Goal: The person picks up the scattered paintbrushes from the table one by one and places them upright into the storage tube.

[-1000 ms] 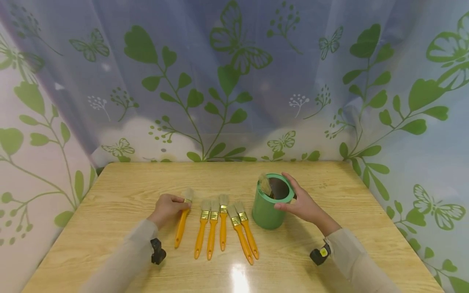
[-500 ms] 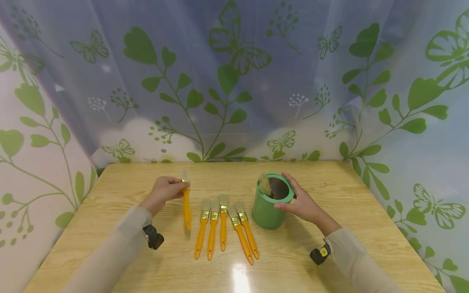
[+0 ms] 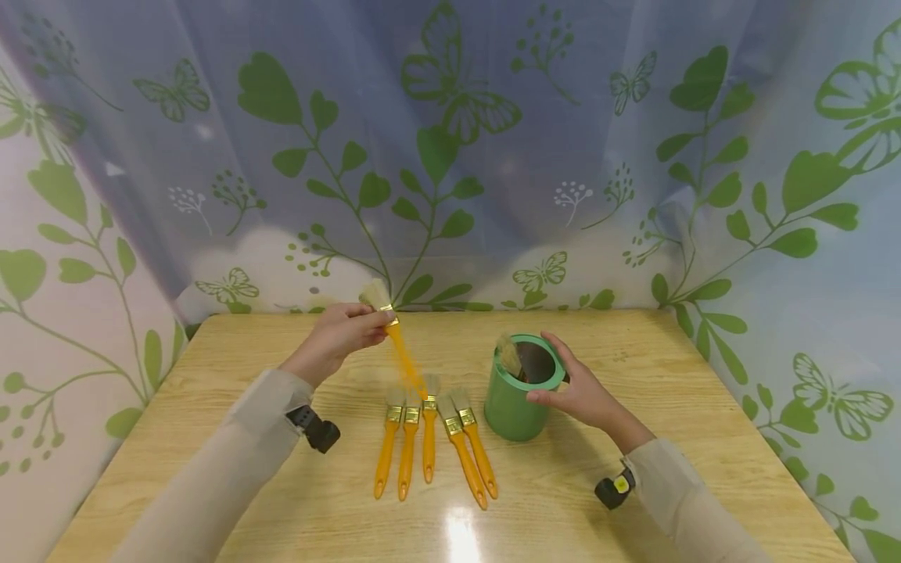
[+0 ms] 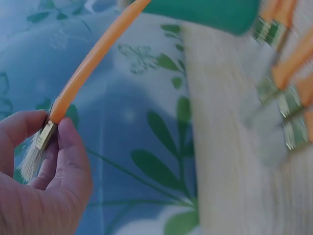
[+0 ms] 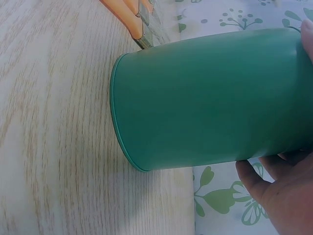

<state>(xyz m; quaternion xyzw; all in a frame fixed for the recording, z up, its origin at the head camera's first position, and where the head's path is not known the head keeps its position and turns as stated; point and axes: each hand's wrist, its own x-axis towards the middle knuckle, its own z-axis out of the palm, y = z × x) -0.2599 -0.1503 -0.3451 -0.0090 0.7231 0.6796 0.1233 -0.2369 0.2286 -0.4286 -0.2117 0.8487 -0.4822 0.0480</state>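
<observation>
My left hand (image 3: pixel 345 335) pinches a paintbrush (image 3: pixel 403 353) at its metal band, raised above the table. Its pale bristles point up and away, and its orange handle slopes down to the right. In the left wrist view thumb and fingers close on the brush (image 4: pixel 85 73) near the bristles. My right hand (image 3: pixel 584 395) grips a green can (image 3: pixel 517 410) near the rim, thumb in front and fingers round the far side. The can (image 5: pixel 210 98) stands upright on the table. One brush (image 3: pixel 510 356) leans inside it, bristles showing above the rim; its handle is mostly hidden.
Several orange-handled paintbrushes (image 3: pixel 428 446) lie in a row on the wooden table (image 3: pixel 296 500), left of the can, bristles toward the far edge. A patterned curtain (image 3: pixel 338 195) hangs right behind the table.
My left hand has lifted the leftmost brush off the table and moved it up and to the right, its handle swinging toward the can. The right hand and can have stayed put.
</observation>
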